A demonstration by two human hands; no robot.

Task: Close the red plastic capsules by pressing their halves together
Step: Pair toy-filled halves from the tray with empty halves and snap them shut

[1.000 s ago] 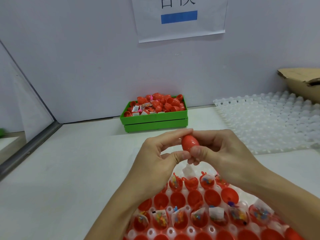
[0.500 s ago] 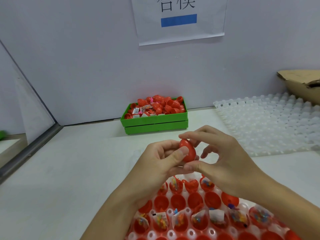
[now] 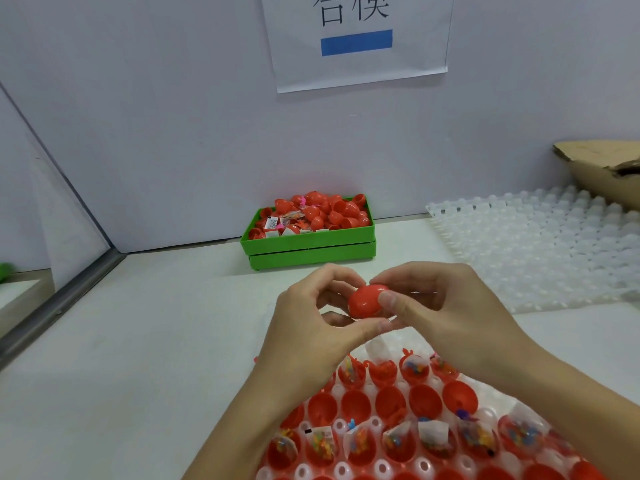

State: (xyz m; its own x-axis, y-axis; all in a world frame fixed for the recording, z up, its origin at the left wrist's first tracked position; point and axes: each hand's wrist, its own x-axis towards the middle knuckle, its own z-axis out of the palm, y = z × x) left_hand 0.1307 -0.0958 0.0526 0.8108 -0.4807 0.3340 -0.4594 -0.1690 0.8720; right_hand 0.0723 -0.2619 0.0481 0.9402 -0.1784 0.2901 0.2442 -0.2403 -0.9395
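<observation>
White tabletop (image 3: 131, 393) spreads before us, with a green bin (image 3: 308, 245) of red capsules against the wall. Above the white tray (image 3: 381, 467) of open red halves, we pinch one red capsule (image 3: 365, 301) between our left hand (image 3: 311, 327) and right hand (image 3: 446, 306), fingers curled around it.

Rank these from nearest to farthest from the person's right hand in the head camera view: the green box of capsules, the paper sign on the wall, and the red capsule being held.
From the right hand:
1. Red capsule, gripped between both hands' fingers.
2. Green box, behind the hands, against the wall.
3. Paper sign, high on the wall.
</observation>
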